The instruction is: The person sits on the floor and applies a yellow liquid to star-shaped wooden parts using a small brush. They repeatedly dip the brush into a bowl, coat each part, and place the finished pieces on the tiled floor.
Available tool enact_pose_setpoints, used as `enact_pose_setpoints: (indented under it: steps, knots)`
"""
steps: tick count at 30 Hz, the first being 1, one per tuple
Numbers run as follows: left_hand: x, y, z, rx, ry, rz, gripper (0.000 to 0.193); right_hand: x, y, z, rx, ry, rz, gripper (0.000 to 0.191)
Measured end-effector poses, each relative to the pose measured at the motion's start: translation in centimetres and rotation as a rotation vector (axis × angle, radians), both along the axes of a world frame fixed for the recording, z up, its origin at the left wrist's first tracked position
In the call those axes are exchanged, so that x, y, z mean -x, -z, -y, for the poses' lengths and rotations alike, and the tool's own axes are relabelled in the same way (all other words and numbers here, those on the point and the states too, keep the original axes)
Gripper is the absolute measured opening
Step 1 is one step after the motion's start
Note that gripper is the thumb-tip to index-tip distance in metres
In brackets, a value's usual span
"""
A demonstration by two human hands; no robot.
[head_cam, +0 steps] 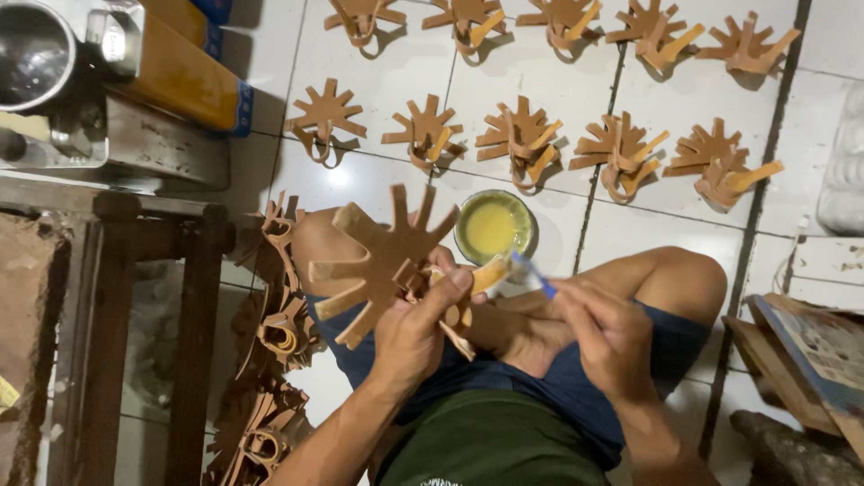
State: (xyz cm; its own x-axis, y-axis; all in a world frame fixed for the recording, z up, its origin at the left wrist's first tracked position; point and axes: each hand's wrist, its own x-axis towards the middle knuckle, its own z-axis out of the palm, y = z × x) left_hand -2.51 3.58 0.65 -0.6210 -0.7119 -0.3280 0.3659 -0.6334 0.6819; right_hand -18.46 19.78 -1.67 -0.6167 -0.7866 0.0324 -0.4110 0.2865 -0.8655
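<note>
1. We sit on a white tiled floor (405,72) with dark grout lines; a dark wooden frame (193,297) stands at our left, with a metal machine (108,135) and a shiny funnel (31,54) behind it.
2. Rows of brown fan-shaped leather cutouts (522,135) lie spread on the tiles ahead of us, well apart from each other. More cutouts are heaped (279,324) just beside our left knee.
3. A stack of flat boards (810,351) lies at our right, near the edge of the view.
4. Our left hand (414,333) is clamped on the leather cutout (382,261), held up above our lap, thumb pressing a strap near its base. We judge the piece light and flexible yet stiff enough to keep its spread fingers; it is best held at the solid centre, not by the thin strips, which would bend.
5. Our right hand (612,333) is pinched shut on a small blue-handled brush (531,274), its tip touching the strap at the left thumb.
6. A round tin of yellow glue (493,227) stands on the tiles just beyond the cutout. We judge the glued strap sticky and easily smeared.
</note>
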Motion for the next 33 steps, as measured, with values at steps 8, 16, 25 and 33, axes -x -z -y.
enact_pose_setpoints:
  steps: [8,16,25,33]
  knots:
    - [0.0,4.5,2.3,-0.263,0.016,0.086,0.033,-1.0,1.7,0.8,0.07,0.128,0.246,0.026]
    - [1.9,7.7,1.1,-0.364,0.105,0.003,0.051,-3.2,4.4,5.2,0.239,-0.42,-0.319,0.028]
    - [0.3,11.5,4.5,-0.22,0.217,-0.102,0.06,2.5,5.1,14.6,0.077,-0.15,-0.11,0.017]
    - [0.8,12.6,4.8,0.002,0.391,-0.093,0.051,5.3,5.3,27.7,-0.016,-0.218,-0.192,0.023]
